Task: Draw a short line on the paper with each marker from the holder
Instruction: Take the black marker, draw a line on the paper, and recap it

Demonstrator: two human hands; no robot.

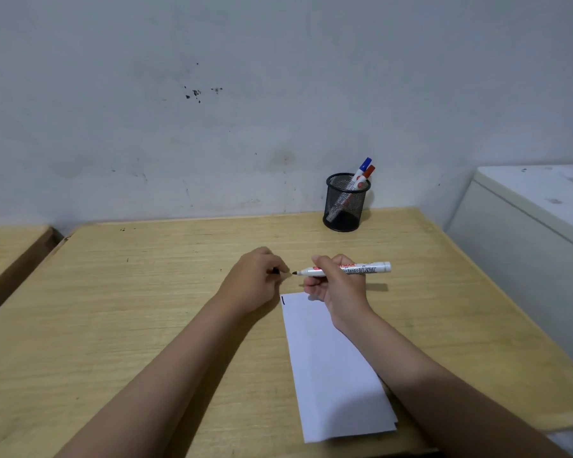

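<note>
My right hand grips a white marker held level above the desk, its bare black tip pointing left. My left hand is closed on the marker's black cap, a little left of the tip, and the two are apart. Under my right hand lies a white sheet of paper with one short black line at its top left corner. A black mesh holder stands at the back of the desk with a blue-capped marker and a red-capped marker in it.
The wooden desk meets a stained wall at the back. A white cabinet stands close on the right, and another wooden desk sits to the left across a narrow gap.
</note>
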